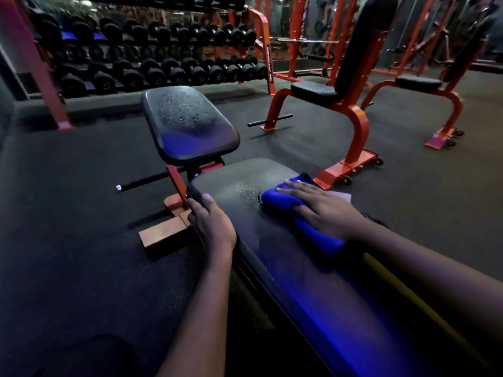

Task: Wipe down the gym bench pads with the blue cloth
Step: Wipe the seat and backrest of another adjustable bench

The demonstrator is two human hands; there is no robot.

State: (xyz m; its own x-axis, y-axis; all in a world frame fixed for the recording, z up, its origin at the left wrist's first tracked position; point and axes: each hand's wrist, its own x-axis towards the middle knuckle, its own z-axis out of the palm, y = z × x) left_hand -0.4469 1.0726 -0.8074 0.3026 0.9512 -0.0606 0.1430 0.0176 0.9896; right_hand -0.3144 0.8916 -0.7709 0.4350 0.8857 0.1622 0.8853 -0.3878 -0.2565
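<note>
The right hand [324,210] lies flat, fingers spread, pressing the folded bright blue cloth [296,216] onto the long black padded bench pad [272,257], beside a patch of droplets [249,193]. The left hand [211,223] grips the pad's left edge. Beyond it, the smaller black seat pad [187,125] is beaded with droplets.

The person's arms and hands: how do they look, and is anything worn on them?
Both forearms are bare up to the frame edge: no sleeve, glove, watch or bracelet shows. The left hand and the right hand carry no ring that I can see. The fingernails are short and look unpainted. The dim, bluish gym light hides finer detail.
</note>
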